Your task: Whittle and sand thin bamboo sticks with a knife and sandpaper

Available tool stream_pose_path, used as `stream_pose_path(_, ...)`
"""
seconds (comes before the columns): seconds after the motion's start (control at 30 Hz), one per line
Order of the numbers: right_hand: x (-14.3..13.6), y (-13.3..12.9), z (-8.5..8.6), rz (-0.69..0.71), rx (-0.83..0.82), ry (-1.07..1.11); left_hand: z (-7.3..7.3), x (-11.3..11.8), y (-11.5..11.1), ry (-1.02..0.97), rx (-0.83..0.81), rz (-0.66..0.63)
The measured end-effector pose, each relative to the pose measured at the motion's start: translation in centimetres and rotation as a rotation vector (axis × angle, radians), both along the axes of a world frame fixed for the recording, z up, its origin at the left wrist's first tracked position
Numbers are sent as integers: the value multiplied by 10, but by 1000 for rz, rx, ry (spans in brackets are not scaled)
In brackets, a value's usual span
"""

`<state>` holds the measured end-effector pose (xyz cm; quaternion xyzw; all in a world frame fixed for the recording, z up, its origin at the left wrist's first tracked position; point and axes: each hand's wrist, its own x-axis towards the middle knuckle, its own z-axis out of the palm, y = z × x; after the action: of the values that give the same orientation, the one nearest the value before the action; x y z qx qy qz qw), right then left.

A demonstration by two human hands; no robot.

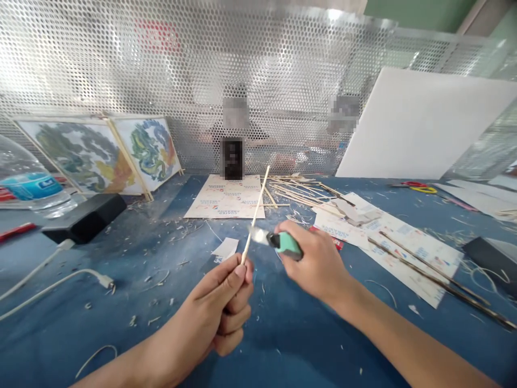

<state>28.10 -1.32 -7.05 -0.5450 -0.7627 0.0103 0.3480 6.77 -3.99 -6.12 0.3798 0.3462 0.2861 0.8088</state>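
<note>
My left hand (226,304) is closed around the lower end of a thin pale wooden stick (260,199), which points up and slightly to the right. A utility knife (287,245) with a green handle sits in the grip of my right hand (319,264). Its blade (260,235) reaches left to the stick, a little above my left fingers; the blade's tip is blurred, so I cannot tell whether it cuts in. Under the hands, pale shavings are scattered over the blue tabletop (283,334).
Behind lies a pile of sticks (294,191) beside sandpaper sheets (226,202). Dark sticks (436,277) rest on the right sheet. A black box (84,218), cable (52,293) and water bottle (38,188) stand left; scissors (418,187) lie right. A perforated metal screen (194,70) closes the back.
</note>
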Motion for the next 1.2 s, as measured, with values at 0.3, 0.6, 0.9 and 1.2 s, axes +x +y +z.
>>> stream_pose_path(0.3, -4, -5, -5, 84, -92, -165, 2, 0, -2, -4, -9, -21)
stream_pose_path(0.6, 2, 4, -5, -85, -40, -210, -4, 0, -3, -9, 17, -63)
stream_pose_path(0.9, 1, 9, -7, -177, -34, -222, 4, 1, -2, 54, 38, -77)
stream_pose_path(1.2, 49, 41, 1, -446, 15, -60, -3, 2, -12, 115, 47, -214)
